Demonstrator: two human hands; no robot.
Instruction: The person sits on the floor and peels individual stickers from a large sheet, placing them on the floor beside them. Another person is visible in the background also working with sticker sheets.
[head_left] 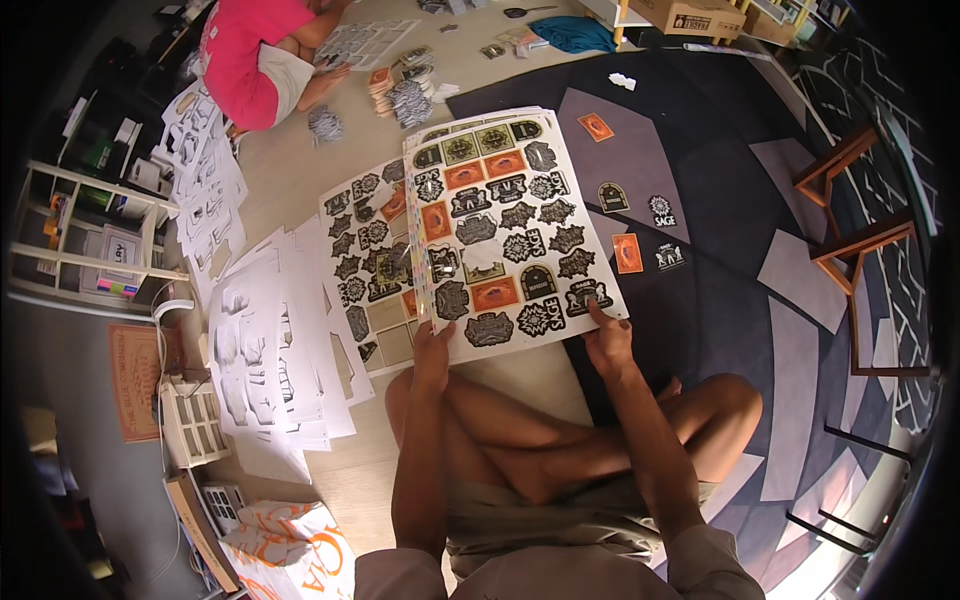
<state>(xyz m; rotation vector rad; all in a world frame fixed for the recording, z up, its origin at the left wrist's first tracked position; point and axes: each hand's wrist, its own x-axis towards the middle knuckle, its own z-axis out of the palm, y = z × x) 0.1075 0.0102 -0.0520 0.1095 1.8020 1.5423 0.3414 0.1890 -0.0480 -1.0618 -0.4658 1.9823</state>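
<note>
Sticker sheet (505, 265): between both hands, perhaps several layered.
Left hand (433, 352): pinching its near left corner.
Right hand (608, 338): pinching its near right corner, thumb on top.
Loose stickers (627, 254): beyond the right hand.

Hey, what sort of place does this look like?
Perhaps a small workroom or home studio: a sheet of sticker-like emblems is held up, white sheets lie piled on the floor, and an open shelf unit stands at far left.
</note>
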